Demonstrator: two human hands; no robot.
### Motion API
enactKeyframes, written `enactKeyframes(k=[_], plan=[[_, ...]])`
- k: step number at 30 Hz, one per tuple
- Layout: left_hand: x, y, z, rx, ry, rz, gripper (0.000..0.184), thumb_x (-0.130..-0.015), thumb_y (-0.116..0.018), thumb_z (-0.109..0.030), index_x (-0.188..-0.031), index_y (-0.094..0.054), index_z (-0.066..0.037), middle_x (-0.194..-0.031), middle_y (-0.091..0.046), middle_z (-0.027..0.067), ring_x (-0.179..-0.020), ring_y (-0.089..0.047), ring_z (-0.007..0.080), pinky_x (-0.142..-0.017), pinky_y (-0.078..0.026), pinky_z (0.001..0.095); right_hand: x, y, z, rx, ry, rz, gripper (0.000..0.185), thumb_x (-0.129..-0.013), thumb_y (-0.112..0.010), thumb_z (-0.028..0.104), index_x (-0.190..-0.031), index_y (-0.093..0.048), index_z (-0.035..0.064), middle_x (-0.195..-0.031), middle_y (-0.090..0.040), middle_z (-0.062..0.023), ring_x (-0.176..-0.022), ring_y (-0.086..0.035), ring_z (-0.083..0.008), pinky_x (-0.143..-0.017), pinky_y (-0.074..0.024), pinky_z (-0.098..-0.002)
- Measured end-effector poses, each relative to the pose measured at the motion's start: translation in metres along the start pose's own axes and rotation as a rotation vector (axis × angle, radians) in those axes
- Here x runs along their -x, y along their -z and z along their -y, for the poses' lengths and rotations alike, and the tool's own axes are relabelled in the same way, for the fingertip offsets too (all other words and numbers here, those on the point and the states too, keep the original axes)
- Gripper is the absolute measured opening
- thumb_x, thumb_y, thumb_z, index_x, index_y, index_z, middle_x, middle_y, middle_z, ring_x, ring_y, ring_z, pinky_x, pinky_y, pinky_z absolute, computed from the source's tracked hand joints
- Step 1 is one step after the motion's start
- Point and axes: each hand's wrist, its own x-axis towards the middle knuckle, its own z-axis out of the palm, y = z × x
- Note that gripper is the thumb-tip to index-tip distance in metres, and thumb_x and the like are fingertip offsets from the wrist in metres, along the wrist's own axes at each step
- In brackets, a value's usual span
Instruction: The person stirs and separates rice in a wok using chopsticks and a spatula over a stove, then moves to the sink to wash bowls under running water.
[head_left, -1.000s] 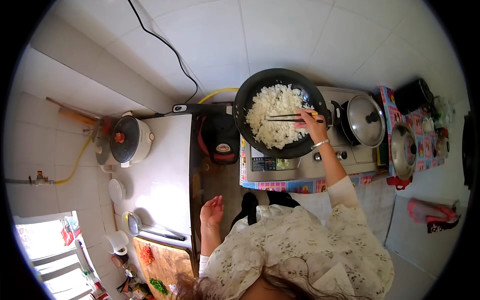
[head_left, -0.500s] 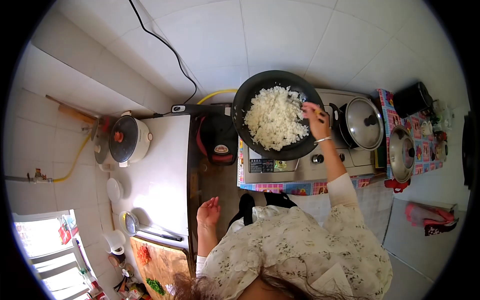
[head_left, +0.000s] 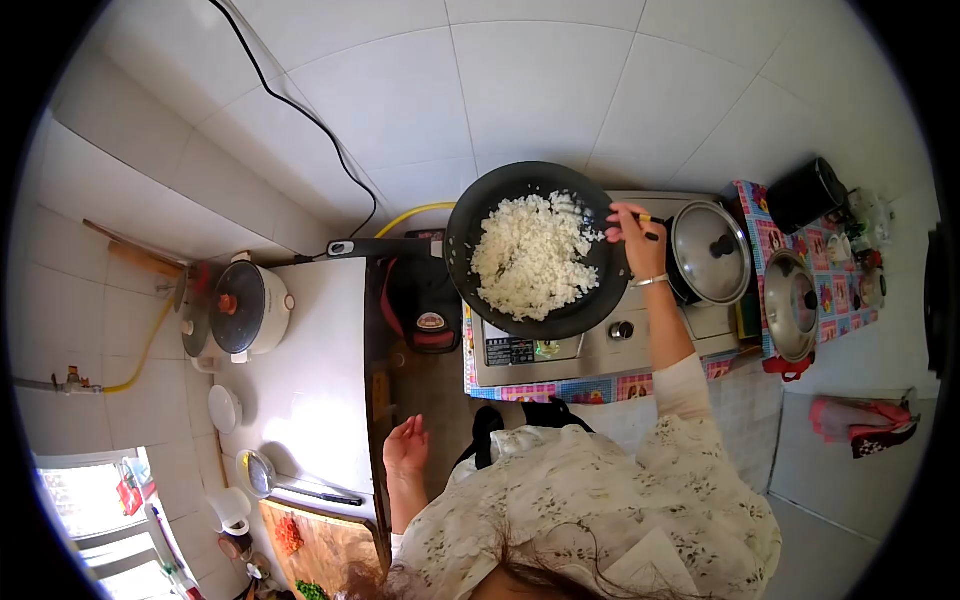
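Note:
A black wok on the gas stove holds a heap of white rice, spread over its middle. At the wok's right rim, my right hand is closed around what look like dark chopsticks. Their back ends stick out past my hand; the tips are hard to make out near the rice. My left hand hangs in front of the counter, fingers loosely bent and apart, with nothing in it. The wok's long handle points left, away from both hands.
A lidded pot stands right of the wok, with a loose lid beyond it. On the left counter are a lidded electric cooker and a strainer. A cutting board bears chopped red and green pieces.
My right hand has shifted slightly at the wok's right edge, and the rice heap's shape has changed a little. My left hand stays low. The whole view has shifted slightly.

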Motion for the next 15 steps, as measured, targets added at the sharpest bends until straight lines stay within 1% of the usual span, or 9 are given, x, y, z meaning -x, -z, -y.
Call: enactKeyframes(k=[2, 5, 6, 9, 10, 13, 14, 15], plan=[[-0.006, 0.009, 0.002, -0.026, 0.022, -0.022, 0.017, -0.083, -0.043, -0.009, -0.096, -0.053, -0.002, -0.100, -0.057, 0.0043, -0.099, -0.053, 0.0154, -0.092, -0.026, 0.0338, -0.006, 0.002, -0.004, 0.127, 0.031, -0.072, 0.021, -0.088, -0.049, 0.014, -0.096, -0.062, -0.0005, -0.080, -0.064, -0.0085, -0.062, -0.059, -0.0101, -0.058, -0.0481, -0.0225], [-0.008, 0.010, 0.002, -0.044, 0.031, -0.033, 0.018, -0.083, -0.043, -0.009, -0.097, -0.053, -0.002, -0.101, -0.058, 0.0048, -0.100, -0.053, 0.0151, -0.093, -0.025, 0.0339, 0.010, -0.012, -0.009, 0.149, 0.009, 0.277, 0.021, -0.088, -0.049, 0.014, -0.097, -0.061, -0.0013, -0.081, -0.064, -0.0089, -0.065, -0.059, -0.0107, -0.061, -0.0488, -0.0229], [-0.005, 0.009, 0.003, -0.047, 0.031, -0.039, 0.019, -0.083, -0.043, -0.009, -0.097, -0.053, -0.002, -0.101, -0.058, 0.0051, -0.100, -0.052, 0.0151, -0.093, -0.025, 0.0339, 0.013, -0.016, -0.003, 0.096, -0.042, 0.311, 0.022, -0.088, -0.050, 0.014, -0.100, -0.061, -0.0004, -0.083, -0.064, -0.0084, -0.068, -0.060, -0.0114, -0.063, -0.0492, -0.0231], [-0.009, 0.009, 0.004, -0.045, 0.026, -0.017, 0.019, -0.083, -0.044, -0.010, -0.098, -0.053, -0.002, -0.104, -0.058, 0.0058, -0.101, -0.052, 0.0149, -0.093, -0.025, 0.0338, 0.007, -0.026, -0.006, 0.019, -0.026, 0.100, 0.023, -0.088, -0.050, 0.015, -0.103, -0.060, 0.0007, -0.085, -0.064, -0.0079, -0.071, -0.060, -0.0113, -0.065, -0.0490, -0.0233], [-0.010, 0.008, 0.003, -0.057, 0.032, -0.008, 0.019, -0.083, -0.044, -0.010, -0.098, -0.053, -0.002, -0.104, -0.058, 0.0059, -0.101, -0.052, 0.0148, -0.093, -0.025, 0.0338, 0.004, -0.031, -0.005, 0.068, -0.032, 0.065, 0.024, -0.087, -0.052, 0.015, -0.105, -0.059, 0.0010, -0.086, -0.064, -0.0074, -0.071, -0.060, -0.0108, -0.066, -0.0485, -0.0230], [-0.012, 0.005, 0.002, -0.079, 0.044, 0.003, 0.019, -0.082, -0.045, -0.010, -0.098, -0.053, -0.003, -0.105, -0.058, 0.0059, -0.101, -0.051, 0.0145, -0.093, -0.025, 0.0335, 0.008, -0.055, -0.029, -0.004, 0.013, 0.350, 0.023, -0.086, -0.053, 0.014, -0.104, -0.060, 0.0010, -0.086, -0.064, -0.0068, -0.070, -0.059, -0.0102, -0.065, -0.0481, -0.0229], [-0.012, 0.003, 0.001, -0.073, 0.041, -0.002, 0.019, -0.082, -0.046, -0.010, -0.098, -0.053, -0.003, -0.105, -0.058, 0.0058, -0.101, -0.052, 0.0144, -0.093, -0.025, 0.0333, 0.011, -0.060, -0.020, 0.075, 0.030, 0.461, 0.022, -0.085, -0.053, 0.013, -0.102, -0.060, -0.0001, -0.084, -0.064, -0.0064, -0.069, -0.058, -0.0088, -0.063, -0.0477, -0.0225], [-0.011, 0.003, 0.001, -0.069, 0.040, -0.009, 0.019, -0.082, -0.046, -0.010, -0.098, -0.054, -0.003, -0.105, -0.058, 0.0057, -0.101, -0.052, 0.0143, -0.093, -0.025, 0.0332, 0.015, -0.059, -0.010, 0.044, -0.068, 0.523, 0.022, -0.085, -0.053, 0.012, -0.100, -0.061, -0.0007, -0.083, -0.064, -0.0065, -0.067, -0.057, -0.0086, -0.062, -0.0477, -0.0222]])
